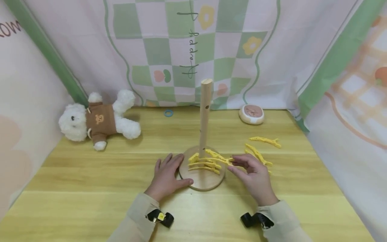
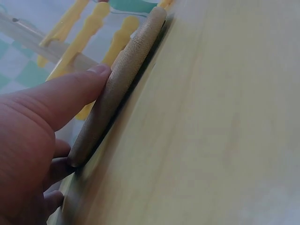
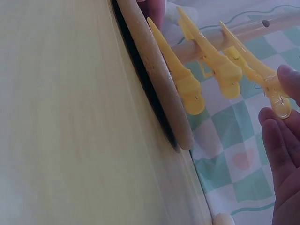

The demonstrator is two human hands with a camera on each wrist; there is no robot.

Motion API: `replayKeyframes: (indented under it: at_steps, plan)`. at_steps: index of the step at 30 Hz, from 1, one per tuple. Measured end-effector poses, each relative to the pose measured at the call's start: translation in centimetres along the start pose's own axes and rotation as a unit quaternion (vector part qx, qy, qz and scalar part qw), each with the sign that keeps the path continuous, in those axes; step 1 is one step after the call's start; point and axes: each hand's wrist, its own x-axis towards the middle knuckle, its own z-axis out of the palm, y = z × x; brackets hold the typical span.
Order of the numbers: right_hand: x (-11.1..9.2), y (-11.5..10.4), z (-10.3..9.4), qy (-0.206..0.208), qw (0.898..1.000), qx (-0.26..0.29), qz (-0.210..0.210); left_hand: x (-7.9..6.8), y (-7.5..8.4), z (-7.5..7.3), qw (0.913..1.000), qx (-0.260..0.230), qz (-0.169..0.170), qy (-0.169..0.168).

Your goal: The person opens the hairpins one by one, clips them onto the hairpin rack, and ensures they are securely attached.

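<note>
A wooden stand has an upright round post (image 1: 205, 117) and a disc base (image 1: 201, 183) on the table. My left hand (image 1: 165, 177) rests at the base's left edge, fingers spread; its thumb (image 2: 75, 96) touches the rim. Between the thumb and fingers of my right hand (image 1: 254, 176) is the end of a yellow plastic hair clip (image 3: 251, 63), whose long jaws reach to the post. Below it, more yellow clips (image 3: 218, 65) sit at different heights by the post, the lowest clip (image 3: 180, 79) close above the base. Their exact hold on the post is partly hidden.
Loose yellow clips (image 1: 266, 140) lie right of the stand, some partly behind my right hand. A white plush dog (image 1: 101, 119) in a brown shirt lies back left. A blue ring (image 1: 168, 113) and a small round-cornered device (image 1: 252, 114) are near the back curtain.
</note>
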Motion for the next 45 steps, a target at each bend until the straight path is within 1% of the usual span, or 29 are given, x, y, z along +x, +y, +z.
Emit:
replayKeyframes:
  at_steps: [3, 9, 15, 23, 28, 34, 39, 42, 45]
  plan:
    - [0.0, 0.0, 0.3, -0.002, 1.000, -0.013, 0.012, 0.0, 0.0, 0.0, 1.0000, 0.001, 0.000, 0.002]
    - [0.0, 0.0, 1.1, 0.006, 1.000, 0.007, -0.012, 0.1, 0.2, 0.0, 1.0000, 0.009, 0.000, -0.001]
    - [0.0, -0.1, 1.3, 0.020, 0.999, 0.025, -0.028, 0.1, 0.3, 0.0, 0.9997, 0.025, 0.003, -0.004]
    - [0.1, 0.2, 1.7, 0.020, 0.999, 0.030, -0.024, 0.0, 0.4, -0.2, 0.9995, 0.030, 0.003, -0.005]
    - [0.2, 0.1, 2.4, 0.030, 0.999, 0.018, -0.025, 0.0, 0.5, -0.2, 0.9995, 0.031, 0.002, -0.006]
    - [0.2, 0.1, 3.3, 0.028, 0.999, 0.013, -0.019, -0.1, 0.6, -0.3, 0.9995, 0.032, 0.003, -0.008]
    - [0.2, 0.1, 3.5, 0.027, 1.000, 0.015, -0.008, -0.1, 0.6, -0.3, 0.9994, 0.032, 0.009, -0.006]
    - [0.3, 0.2, 3.6, 0.022, 1.000, 0.018, -0.010, -0.1, 0.5, -0.3, 0.9993, 0.036, 0.013, -0.005]
    - [0.3, 0.2, 3.6, 0.018, 1.000, 0.015, -0.014, 0.0, 0.4, -0.2, 0.9991, 0.041, 0.009, -0.008]
